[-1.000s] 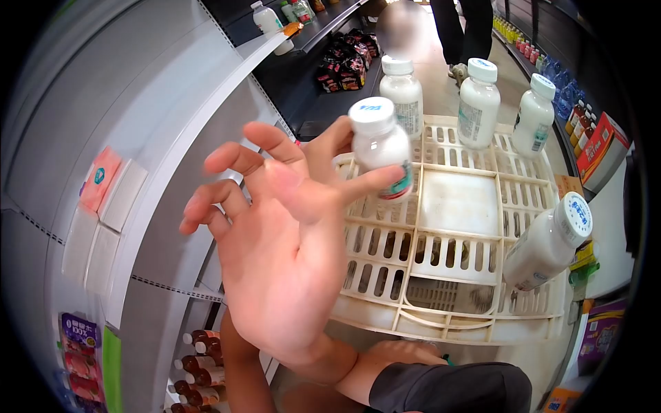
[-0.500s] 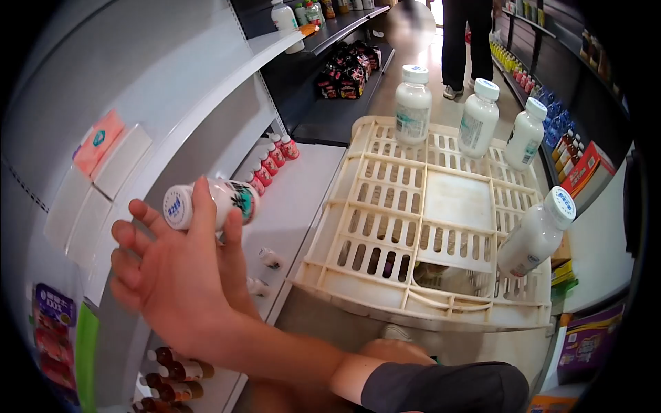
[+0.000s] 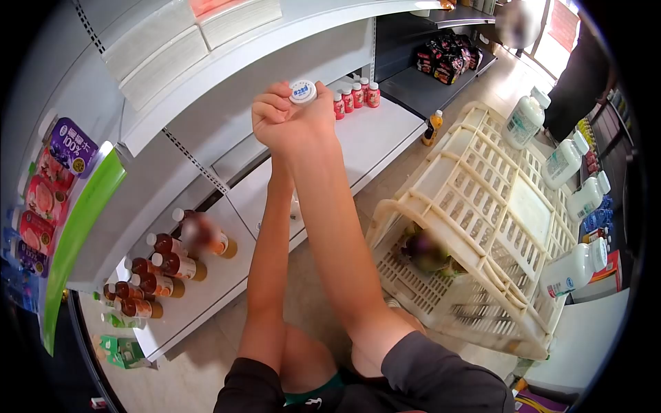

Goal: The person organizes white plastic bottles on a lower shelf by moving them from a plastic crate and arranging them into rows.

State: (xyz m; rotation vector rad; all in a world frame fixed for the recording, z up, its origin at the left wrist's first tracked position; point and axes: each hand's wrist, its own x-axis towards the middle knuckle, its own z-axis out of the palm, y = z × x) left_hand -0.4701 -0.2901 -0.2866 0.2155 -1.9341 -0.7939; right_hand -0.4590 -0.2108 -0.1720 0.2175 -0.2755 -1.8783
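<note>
A white bottle cap [image 3: 302, 91] with blue lettering faces me above the lower shelf; the hands hide the bottle's body. My right hand [image 3: 297, 122] is closed around the capped end, its fingers curled on the left side. My left forearm [image 3: 270, 227] reaches up behind the right wrist, and the left hand is almost wholly hidden there. Small pink bottles [image 3: 358, 96] stand in a row just right of the hands. A small white bottle [image 3: 295, 208] on the shelf shows partly beside my right forearm.
An upturned cream crate [image 3: 475, 186] stands at right with several white bottles [image 3: 561, 162] on top. Brown drink bottles [image 3: 165, 272] stand on the lower left shelf. An orange bottle [image 3: 432, 128] is on the floor. A person [image 3: 585, 82] stands at the far right.
My view has turned left and down. The white bottle has gone farther over the shelf, and its cap now faces me. My right fingers, spread before, have curled around it.
</note>
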